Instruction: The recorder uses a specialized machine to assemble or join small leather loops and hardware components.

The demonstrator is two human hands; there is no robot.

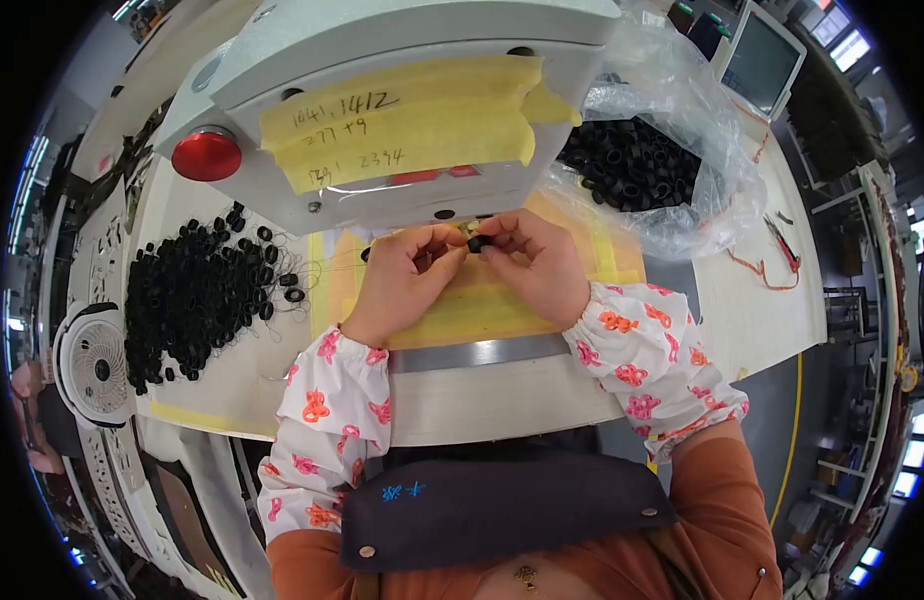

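Note:
Under the front of the grey machine head point(382, 130), both hands meet at a small black loop point(478, 243), seemingly a short band of fabric or elastic. My right hand point(537, 265) pinches it between thumb and fingers. From the other side my left hand point(407, 278) closes its thumb and forefinger on the loop's left edge, the other fingers curled in. Beneath the hands lies a work plate covered with yellow tape point(462, 310). Thin threads run left from the plate toward a pile of black loops point(197, 300). The machine's working point is mostly hidden behind the fingers.
A clear plastic bag point(722, 200) holds many black loops point(632, 165) at the right, near red-handled snips point(790, 258). A red button point(207, 155) juts from the machine's left. Beyond the pile stands a white fan point(94, 365); a screen point(764, 62) sits far right.

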